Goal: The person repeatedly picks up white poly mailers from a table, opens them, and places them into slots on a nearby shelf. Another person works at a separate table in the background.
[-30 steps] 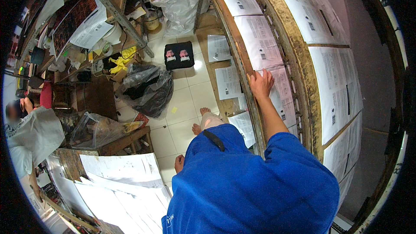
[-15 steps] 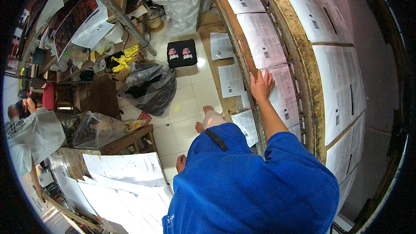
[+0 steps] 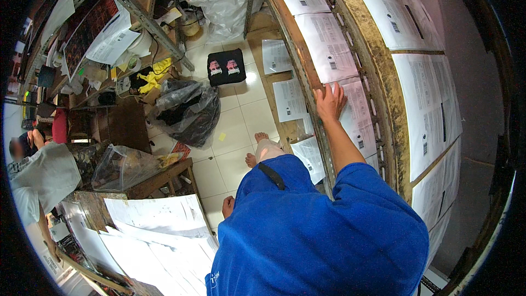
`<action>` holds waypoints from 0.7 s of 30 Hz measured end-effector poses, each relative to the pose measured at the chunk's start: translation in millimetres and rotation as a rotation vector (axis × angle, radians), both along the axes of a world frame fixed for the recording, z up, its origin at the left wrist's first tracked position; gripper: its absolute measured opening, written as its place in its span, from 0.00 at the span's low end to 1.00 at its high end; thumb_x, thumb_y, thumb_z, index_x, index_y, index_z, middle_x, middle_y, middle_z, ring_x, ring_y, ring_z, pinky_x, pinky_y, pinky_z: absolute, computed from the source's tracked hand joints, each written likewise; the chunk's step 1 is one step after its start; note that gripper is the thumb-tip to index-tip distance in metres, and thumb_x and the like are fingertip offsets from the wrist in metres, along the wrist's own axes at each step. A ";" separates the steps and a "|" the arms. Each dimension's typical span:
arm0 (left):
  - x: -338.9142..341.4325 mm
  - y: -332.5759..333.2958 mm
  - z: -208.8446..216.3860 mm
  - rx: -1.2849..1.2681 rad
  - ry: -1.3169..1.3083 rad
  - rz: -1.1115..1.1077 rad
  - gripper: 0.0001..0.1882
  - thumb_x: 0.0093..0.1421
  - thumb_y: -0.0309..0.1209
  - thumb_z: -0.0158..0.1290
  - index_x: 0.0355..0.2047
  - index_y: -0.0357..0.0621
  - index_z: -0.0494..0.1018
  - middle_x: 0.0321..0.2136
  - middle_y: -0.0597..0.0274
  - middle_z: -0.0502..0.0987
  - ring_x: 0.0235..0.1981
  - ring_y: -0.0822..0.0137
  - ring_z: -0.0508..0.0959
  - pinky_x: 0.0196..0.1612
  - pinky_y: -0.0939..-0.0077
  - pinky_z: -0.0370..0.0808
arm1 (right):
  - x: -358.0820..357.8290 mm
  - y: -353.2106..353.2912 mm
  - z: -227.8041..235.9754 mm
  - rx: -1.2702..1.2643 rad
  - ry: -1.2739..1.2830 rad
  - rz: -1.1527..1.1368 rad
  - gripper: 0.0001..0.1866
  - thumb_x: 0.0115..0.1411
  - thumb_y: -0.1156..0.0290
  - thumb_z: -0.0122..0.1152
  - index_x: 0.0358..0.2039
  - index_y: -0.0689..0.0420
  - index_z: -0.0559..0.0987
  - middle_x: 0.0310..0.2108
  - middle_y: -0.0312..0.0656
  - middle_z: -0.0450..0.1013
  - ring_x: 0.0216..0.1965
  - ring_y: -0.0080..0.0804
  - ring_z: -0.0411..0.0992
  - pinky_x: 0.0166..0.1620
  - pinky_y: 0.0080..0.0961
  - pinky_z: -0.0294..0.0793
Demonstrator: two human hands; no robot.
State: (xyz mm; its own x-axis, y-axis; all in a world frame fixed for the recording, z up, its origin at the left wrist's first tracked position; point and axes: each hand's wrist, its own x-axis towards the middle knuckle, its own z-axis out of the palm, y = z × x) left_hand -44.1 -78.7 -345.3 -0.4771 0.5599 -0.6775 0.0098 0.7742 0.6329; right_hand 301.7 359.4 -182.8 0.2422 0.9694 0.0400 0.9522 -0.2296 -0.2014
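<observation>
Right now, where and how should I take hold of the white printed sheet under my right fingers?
Probably pinch the white sheet by its left edge, coming from the left: it lies flat, neighbouring sheets close at both ends, a metal rail along its right.

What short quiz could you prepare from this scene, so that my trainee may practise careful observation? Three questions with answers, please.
1. True or false: the left hand lies on the wooden rack.
2. Which is nearest to the right hand? a) yellow cloth b) white printed sheets c) clear plastic bag
3. Fill in: the folded cloth on the tiled floor is mainly ____.

Key: 1. False; it is beside the blue shirt. 2. b. 3. black.
</observation>
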 end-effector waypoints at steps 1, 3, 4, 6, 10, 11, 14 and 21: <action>-9.5 -24.2 -33.4 0.032 -0.066 0.041 0.17 0.63 0.39 0.48 0.47 0.42 0.73 0.40 0.54 0.78 0.43 0.62 0.77 0.49 0.71 0.71 | 3.2 1.3 1.5 -0.002 0.008 -0.012 0.29 0.61 0.51 0.51 0.59 0.53 0.67 0.64 0.50 0.54 0.66 0.54 0.47 0.64 0.63 0.42; -8.8 -22.7 -37.3 0.080 -0.113 0.048 0.17 0.63 0.39 0.48 0.47 0.42 0.73 0.40 0.54 0.78 0.43 0.62 0.77 0.48 0.71 0.71 | 8.1 0.4 -0.7 -0.017 -0.019 -0.030 0.31 0.61 0.50 0.51 0.59 0.56 0.66 0.65 0.48 0.54 0.67 0.53 0.46 0.64 0.62 0.41; -7.1 -24.9 -37.0 0.091 -0.083 0.024 0.16 0.64 0.38 0.48 0.46 0.42 0.73 0.40 0.55 0.78 0.43 0.63 0.77 0.48 0.71 0.71 | 9.6 1.9 -1.7 -0.034 -0.042 -0.026 0.32 0.61 0.50 0.50 0.60 0.57 0.66 0.65 0.47 0.54 0.67 0.52 0.46 0.65 0.62 0.40; -1.1 -14.3 -23.0 0.086 -0.020 -0.028 0.16 0.64 0.38 0.48 0.46 0.42 0.73 0.40 0.55 0.78 0.42 0.63 0.77 0.48 0.71 0.72 | 10.6 1.8 -0.8 -0.064 -0.074 -0.010 0.32 0.61 0.49 0.49 0.60 0.58 0.65 0.65 0.46 0.54 0.68 0.52 0.45 0.65 0.61 0.38; 0.8 -3.6 -5.3 0.041 0.057 -0.090 0.15 0.64 0.38 0.48 0.46 0.42 0.73 0.40 0.55 0.78 0.42 0.63 0.77 0.48 0.71 0.72 | 14.5 -4.6 -2.6 -0.098 -0.122 0.025 0.32 0.62 0.49 0.48 0.60 0.57 0.66 0.65 0.43 0.56 0.68 0.52 0.44 0.66 0.60 0.35; 0.9 -3.0 -3.0 0.039 0.057 -0.093 0.15 0.64 0.37 0.48 0.46 0.42 0.73 0.40 0.55 0.78 0.42 0.63 0.77 0.48 0.71 0.72 | 16.3 -6.4 -2.9 -0.100 -0.141 0.031 0.32 0.62 0.48 0.48 0.60 0.58 0.66 0.65 0.43 0.57 0.68 0.52 0.44 0.66 0.60 0.35; 0.8 -1.1 1.4 0.044 0.044 -0.080 0.15 0.64 0.37 0.48 0.46 0.42 0.73 0.40 0.55 0.78 0.42 0.63 0.77 0.47 0.71 0.72 | 19.0 -14.2 1.0 -0.102 -0.160 0.053 0.31 0.62 0.49 0.48 0.58 0.58 0.67 0.64 0.43 0.59 0.68 0.51 0.45 0.66 0.60 0.35; 3.6 2.1 7.6 0.050 0.039 -0.102 0.15 0.64 0.37 0.48 0.46 0.42 0.73 0.39 0.55 0.78 0.42 0.63 0.76 0.47 0.71 0.72 | 21.3 -18.0 0.1 -0.048 -0.123 0.072 0.29 0.61 0.52 0.50 0.57 0.59 0.68 0.63 0.45 0.59 0.67 0.52 0.47 0.66 0.60 0.38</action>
State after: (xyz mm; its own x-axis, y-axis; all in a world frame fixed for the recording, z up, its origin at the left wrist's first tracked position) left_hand -40.5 -76.6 -337.7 -0.4410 0.6394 -0.6298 0.1123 0.7356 0.6681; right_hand 323.0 341.4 -182.7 0.1676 0.9857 0.0178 0.9835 -0.1659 -0.0724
